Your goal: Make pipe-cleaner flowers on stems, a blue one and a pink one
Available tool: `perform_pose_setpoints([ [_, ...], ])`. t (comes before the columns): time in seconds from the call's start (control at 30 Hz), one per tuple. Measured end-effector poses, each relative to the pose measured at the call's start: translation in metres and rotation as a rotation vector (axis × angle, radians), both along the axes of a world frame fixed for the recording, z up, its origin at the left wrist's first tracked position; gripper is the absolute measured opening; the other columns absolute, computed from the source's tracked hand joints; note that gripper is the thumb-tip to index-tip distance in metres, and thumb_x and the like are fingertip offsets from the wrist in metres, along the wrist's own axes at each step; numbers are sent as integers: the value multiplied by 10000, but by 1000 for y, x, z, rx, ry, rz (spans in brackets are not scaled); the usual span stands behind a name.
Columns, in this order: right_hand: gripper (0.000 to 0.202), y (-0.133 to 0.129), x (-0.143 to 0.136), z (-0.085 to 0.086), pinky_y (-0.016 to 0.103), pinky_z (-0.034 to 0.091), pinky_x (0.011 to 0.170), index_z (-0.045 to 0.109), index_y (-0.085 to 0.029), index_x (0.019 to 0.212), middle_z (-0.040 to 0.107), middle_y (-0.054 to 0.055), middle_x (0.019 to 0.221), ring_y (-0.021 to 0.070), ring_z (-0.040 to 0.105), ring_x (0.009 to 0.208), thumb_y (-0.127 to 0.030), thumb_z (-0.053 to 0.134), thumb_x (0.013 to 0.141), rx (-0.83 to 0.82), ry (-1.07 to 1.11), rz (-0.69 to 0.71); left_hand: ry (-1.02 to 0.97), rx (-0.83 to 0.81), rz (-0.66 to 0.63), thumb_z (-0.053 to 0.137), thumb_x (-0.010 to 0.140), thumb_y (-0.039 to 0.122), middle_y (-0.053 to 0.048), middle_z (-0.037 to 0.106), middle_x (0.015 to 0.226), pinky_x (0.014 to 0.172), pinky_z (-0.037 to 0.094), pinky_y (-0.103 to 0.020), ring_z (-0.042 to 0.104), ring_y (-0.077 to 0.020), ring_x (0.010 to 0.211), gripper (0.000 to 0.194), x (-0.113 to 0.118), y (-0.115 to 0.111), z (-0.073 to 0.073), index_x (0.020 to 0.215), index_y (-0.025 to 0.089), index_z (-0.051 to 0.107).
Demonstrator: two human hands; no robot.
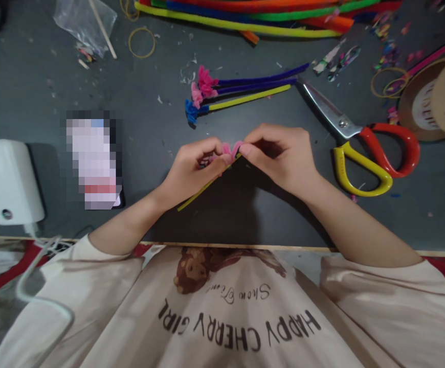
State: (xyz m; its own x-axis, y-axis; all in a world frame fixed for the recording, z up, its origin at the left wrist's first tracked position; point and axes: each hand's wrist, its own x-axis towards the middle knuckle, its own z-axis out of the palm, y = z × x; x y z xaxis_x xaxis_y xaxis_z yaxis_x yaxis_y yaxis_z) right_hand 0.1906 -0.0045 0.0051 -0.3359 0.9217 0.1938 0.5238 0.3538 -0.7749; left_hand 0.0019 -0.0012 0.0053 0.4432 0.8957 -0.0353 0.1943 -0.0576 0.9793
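Pinching a fuzzy pink pipe-cleaner curl [229, 150] between them, the left hand [194, 171] and right hand [280, 156] are clenched on it; a yellow-green stem [199, 191] is trailed below the left fingers. Just beyond the fingertips, three finished pipe-cleaner flowers [207, 94] are laid. Metal scissors [364, 148] with glossy handles are placed right of the right fingers.

Fuzzy pink pipe-cleaner bloom [228, 151] on a yellow fuzzy stem; shiny steel-bladed scissors with glossy red and yellow plastic handles [364, 148]; matt, dusty dark grey table [34, 92].
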Motion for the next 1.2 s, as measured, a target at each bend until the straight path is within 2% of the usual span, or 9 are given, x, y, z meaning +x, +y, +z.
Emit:
perform_pose_setpoints([
  [0.1,323,6,3,2,229,356,513,640,-176,744,544,-30,618,73,456,553,-436,546,910,-176,175,20,-13,6,79,619,868,393,55,493,541,460,329,-211,419,-40,460,299,0,2,1,672,193,515],
  [0.27,267,7,1,-4,199,312,402,649,-183,796,484,-69,540,43,388,428,-443,634,857,-455,432,44,18,12,114,623,865,443,54,480,544,473,327,-234,407,-47,473,325,-1,3,1,677,202,516],
  [0.43,274,7,0,-5,181,397,400,610,-185,862,604,-46,621,53,518,451,-443,691,816,-625,579,79,49,49,124,624,866,458,53,476,541,480,332,-245,407,-53,480,341,-1,2,1,669,203,511],
  [0.57,307,7,0,-5,180,434,421,587,-190,902,642,-37,661,71,585,503,-446,717,791,-661,610,94,62,63,122,624,860,484,43,495,560,483,341,-248,420,-62,501,347,-2,2,0,676,205,530],
  [0.73,331,6,-2,-6,181,467,458,575,-194,936,658,-38,690,87,636,568,-447,724,783,-669,634,119,28,82,49,605,884,436,35,557,609,507,359,-239,426,-54,516,316,-2,2,-2,684,195,563],
  [0.83,336,6,-3,-7,182,476,474,586,-195,950,656,-42,693,87,642,580,-456,719,786,-668,631,132,23,80,37,601,875,479,34,563,603,495,351,-237,416,-52,503,355,-1,3,-2,672,190,558],
  [1.03,334,7,0,-7,193,479,471,606,-188,907,651,-31,687,89,628,566,-474,723,782,-663,618,154,-34,-4,22,613,851,525,44,498,551,470,333,-234,400,-51,473,401,-1,5,3,640,196,524],
  [1.2,337,8,0,-6,188,487,480,606,-181,856,652,-29,679,84,629,562,-474,744,761,-671,630,194,-88,-82,-2,638,820,557,43,505,542,444,333,-223,395,-42,453,432,-1,4,6,625,188,527],
])
